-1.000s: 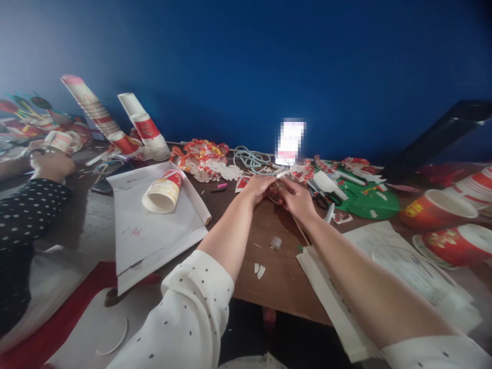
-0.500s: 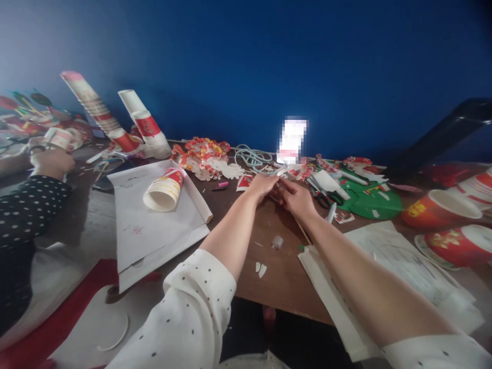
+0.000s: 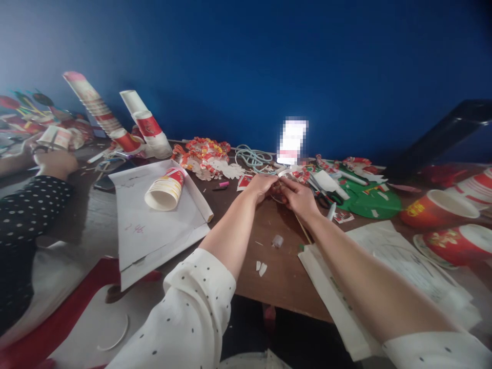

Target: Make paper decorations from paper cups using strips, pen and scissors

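My left hand [image 3: 263, 186] and my right hand [image 3: 298, 197] meet over the brown table, fingers closed and tips together. A small white piece, paper by its look, [image 3: 283, 173] shows at the fingertips of both hands. From under my right hand a thin wooden stick [image 3: 303, 228] slants down toward the papers; its upper end is hidden by the fingers. Just beyond the hands stands a bright, blurred-out phone-like screen [image 3: 292, 141]. Black-handled scissors [image 3: 328, 197] lie right of my right hand, near a white pen-like tube [image 3: 331, 211].
Paper cups [image 3: 165, 190] lie on a white sheet [image 3: 134, 246] at left; stacked cups [image 3: 148, 128] rise behind. Red cups [image 3: 442, 211] stand at right, near a green disc [image 3: 372, 202]. A co-worker's hand [image 3: 57, 161] holds scissors and a cup at far left. Light-blue cord [image 3: 251, 156] lies behind.
My hands stay together in nearly the same spot, with the fingers shifting slightly around the white piece. At far left, the co-worker's hand has moved a little to the right.
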### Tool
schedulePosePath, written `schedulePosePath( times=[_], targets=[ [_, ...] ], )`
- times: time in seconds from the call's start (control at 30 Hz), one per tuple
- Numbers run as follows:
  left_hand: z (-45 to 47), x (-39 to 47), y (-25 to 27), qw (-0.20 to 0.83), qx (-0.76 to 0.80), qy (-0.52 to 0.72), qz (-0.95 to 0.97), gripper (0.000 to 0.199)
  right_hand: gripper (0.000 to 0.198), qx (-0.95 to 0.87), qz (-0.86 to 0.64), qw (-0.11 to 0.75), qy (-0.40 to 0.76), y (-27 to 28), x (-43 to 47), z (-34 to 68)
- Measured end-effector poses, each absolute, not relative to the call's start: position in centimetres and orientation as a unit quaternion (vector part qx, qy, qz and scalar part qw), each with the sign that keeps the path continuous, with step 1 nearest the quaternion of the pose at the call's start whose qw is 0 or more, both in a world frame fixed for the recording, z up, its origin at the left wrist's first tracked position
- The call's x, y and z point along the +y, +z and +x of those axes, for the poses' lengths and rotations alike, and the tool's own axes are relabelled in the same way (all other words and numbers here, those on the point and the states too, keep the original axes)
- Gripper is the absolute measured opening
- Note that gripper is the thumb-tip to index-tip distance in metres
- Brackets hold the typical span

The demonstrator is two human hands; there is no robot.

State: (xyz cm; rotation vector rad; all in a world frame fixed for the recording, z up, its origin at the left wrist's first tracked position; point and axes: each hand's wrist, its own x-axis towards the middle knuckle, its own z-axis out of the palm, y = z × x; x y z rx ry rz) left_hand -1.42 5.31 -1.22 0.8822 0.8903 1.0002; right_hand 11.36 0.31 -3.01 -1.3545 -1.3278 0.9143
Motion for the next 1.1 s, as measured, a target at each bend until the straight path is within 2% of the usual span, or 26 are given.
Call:
schedulePosePath(
  times=[0.37, 0.63, 0.93, 1.1],
  targets=[
    [-1.8, 5.0, -1.2, 0.757, 0.316, 0.431, 0.376, 0.021, 0.051, -0.506, -0.610, 0.477, 0.381, -1.6, -0.2, 11.1],
    [-1.6, 5.0, -1.4, 0.731, 0.344, 0.443, 0.388, 0.019, 0.053, -0.479, -0.578, 0.489, 0.444, -1.7, -0.1, 11.4],
    [-0.5, 5.1, -1.8, 0.650, 0.420, 0.510, 0.376, 0.026, 0.048, -0.562, -0.562, 0.485, 0.365, -1.8, -0.5, 10.2],
    [-0.5, 4.9, -1.4, 0.665, 0.405, 0.515, 0.358, 0.029, 0.051, -0.548, -0.562, 0.516, 0.342, -1.7, -0.7, 9.7]
  ],
)
